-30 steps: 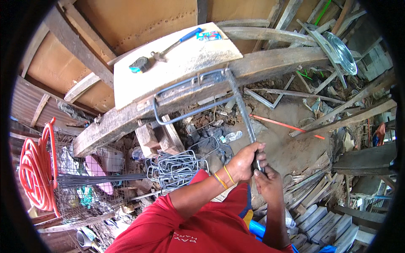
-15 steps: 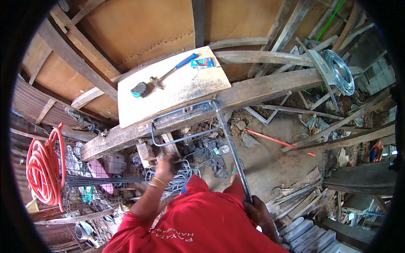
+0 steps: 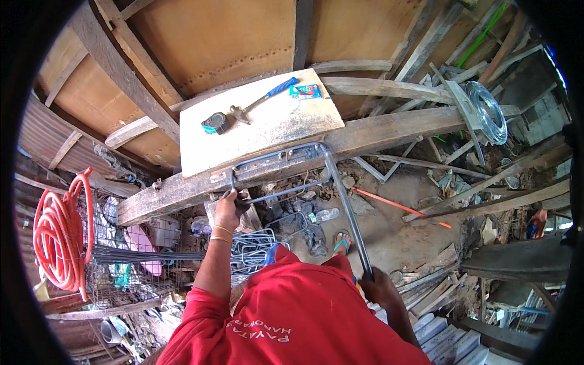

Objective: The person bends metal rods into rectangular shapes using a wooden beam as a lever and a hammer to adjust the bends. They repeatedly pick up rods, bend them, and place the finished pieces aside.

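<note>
My left hand [image 3: 227, 211] is closed around the near left corner of a bent steel rod [image 3: 286, 194], shaped into a long open rectangle. The rod's far side lies along the thick wooden beam [image 3: 155, 199], among small metal pegs. A long steel bending bar [image 3: 350, 219] slants from the rod's right corner down toward me. Its lower end is in the closed grip of my right hand [image 3: 379, 288]. On the pale board [image 3: 261, 137] beyond the rod lie a blue-handled hammer [image 3: 281, 88], a tape measure [image 3: 214, 124] and a small blue packet [image 3: 306, 91].
Bent rod frames [image 3: 248, 252] are heaped below the beam, with straight rods [image 3: 143, 255] to their left. An orange hose coil [image 3: 55, 237] hangs at far left. Wire [image 3: 491, 115] is coiled at far right. An orange rod [image 3: 395, 205] lies on the ground.
My left hand has risen from near the heap of frames and taken hold of the bent rod's left corner. My right hand stays on the bending bar. The view has shifted slightly.
</note>
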Demonstrator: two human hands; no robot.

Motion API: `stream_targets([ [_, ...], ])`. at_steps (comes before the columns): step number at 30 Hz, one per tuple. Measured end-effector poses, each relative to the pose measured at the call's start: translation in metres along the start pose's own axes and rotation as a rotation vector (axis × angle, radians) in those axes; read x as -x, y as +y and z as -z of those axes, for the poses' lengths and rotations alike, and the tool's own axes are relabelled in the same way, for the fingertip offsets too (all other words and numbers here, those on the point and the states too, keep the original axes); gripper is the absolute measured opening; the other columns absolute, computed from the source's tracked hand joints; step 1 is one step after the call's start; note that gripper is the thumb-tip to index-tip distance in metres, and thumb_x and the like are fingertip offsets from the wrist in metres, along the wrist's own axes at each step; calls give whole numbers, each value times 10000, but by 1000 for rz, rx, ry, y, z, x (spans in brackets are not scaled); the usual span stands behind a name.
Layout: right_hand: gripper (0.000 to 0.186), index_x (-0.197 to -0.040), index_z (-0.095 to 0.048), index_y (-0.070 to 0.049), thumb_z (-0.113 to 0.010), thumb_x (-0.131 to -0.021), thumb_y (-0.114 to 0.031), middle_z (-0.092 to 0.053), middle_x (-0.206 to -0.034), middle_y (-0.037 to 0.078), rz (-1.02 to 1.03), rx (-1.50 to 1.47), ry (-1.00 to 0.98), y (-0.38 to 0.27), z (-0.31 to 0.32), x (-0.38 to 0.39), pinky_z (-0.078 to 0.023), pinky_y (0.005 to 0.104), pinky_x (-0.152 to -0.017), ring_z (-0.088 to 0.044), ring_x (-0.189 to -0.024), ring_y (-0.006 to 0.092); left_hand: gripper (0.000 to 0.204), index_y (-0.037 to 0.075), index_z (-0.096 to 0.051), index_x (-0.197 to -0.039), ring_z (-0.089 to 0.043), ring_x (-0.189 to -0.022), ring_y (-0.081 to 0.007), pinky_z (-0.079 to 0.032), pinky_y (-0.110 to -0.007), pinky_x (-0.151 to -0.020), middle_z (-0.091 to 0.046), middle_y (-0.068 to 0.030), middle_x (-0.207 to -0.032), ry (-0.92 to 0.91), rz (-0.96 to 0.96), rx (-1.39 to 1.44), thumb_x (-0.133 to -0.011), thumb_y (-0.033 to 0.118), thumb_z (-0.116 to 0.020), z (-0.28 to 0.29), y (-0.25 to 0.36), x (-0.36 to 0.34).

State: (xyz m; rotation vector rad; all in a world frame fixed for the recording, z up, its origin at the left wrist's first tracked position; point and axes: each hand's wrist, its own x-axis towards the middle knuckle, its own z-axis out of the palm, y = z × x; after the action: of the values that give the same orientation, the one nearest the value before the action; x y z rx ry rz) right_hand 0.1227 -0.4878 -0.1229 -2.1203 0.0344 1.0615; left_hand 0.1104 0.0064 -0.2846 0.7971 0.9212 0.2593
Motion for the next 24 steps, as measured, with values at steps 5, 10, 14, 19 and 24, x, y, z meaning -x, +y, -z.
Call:
stream_targets([
  [5,183,-910,-593,-77,-621,-949,-253,-587,-829,198,235,281,124,62,-16,65,-505,532,-651,-633,-770,453,184,82,-614,-1041,-677,-728,-243,-582,-430,-702,-688,-82,-840,-49,-18,25,-1072,218,-494,5,-3,-9],
  [10,210,-879,-569,-51,-622,-939,-245,-586,-827,203,133,285,196,101,-36,74,-501,532,-640,-630,-764,453,180,91,-618,-1036,-667,-703,-245,-569,-424,-675,-674,-84,-803,-17,16,89,-1071,213,-491,6,-7,-15],
  [14,213,-891,-569,-40,-618,-931,-243,-598,-826,186,174,258,234,111,-35,72,-501,517,-631,-628,-756,442,179,98,-628,-1063,-682,-741,-256,-575,-434,-689,-684,-89,-822,-20,14,97,-1068,215,-493,4,-7,-11],
  [19,193,-940,-618,-42,-621,-923,-235,-597,-761,169,229,55,147,89,-24,50,-515,454,-653,-645,-724,362,189,68,-612,-1062,-698,-782,-310,-595,-468,-744,-693,-119,-883,-45,35,168,-1070,194,-471,3,-5,-14],
  [24,231,-997,-629,0,-657,-900,-208,-600,-720,72,170,-54,51,22,-4,8,-489,366,-565,-592,-621,182,200,29,-614,-1041,-693,-779,-327,-597,-476,-748,-689,-132,-896,-54,49,225,-1063,168,-471,7,-2,-23],
])
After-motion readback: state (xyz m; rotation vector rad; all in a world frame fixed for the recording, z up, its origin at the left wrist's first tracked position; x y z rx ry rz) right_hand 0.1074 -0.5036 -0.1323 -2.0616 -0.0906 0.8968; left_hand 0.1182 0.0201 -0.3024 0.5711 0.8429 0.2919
